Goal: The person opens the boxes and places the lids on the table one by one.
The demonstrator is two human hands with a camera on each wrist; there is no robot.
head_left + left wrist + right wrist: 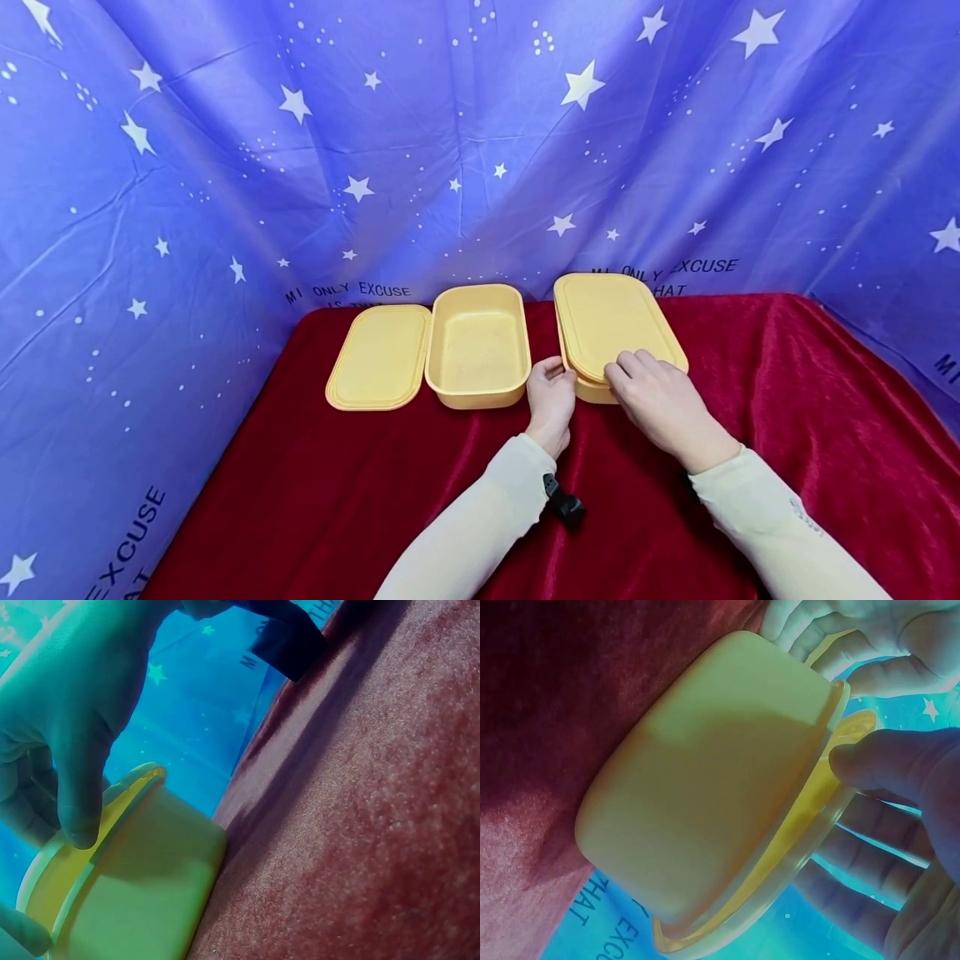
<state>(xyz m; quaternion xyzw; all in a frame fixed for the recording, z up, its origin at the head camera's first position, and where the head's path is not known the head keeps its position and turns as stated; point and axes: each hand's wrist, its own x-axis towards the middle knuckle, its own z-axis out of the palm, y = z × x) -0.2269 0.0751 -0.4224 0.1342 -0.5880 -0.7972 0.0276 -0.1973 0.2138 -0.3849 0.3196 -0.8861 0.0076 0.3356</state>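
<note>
On the right stands a yellow plastic food container (697, 780), its matching lid (618, 321) lying over it. At the near side a gap shows between lid and rim. My right hand (660, 400) pinches the lid's near edge, its thumb (855, 759) at the gap and the other fingers over the top. At the container's near left corner, my left hand (551, 400) grips the side, fingers along the wall and thumb by the rim. In the left wrist view, only the left thumb tip (22, 930) appears, at the lower left.
A second, lidless yellow container (480, 393) stands to the left of my left hand, with nothing inside. Beside it another yellow lid (378, 358) lies flat. Dark red velvet cloth (360, 500) covers the table, and a blue star-patterned curtain (450, 125) hangs behind and around it.
</note>
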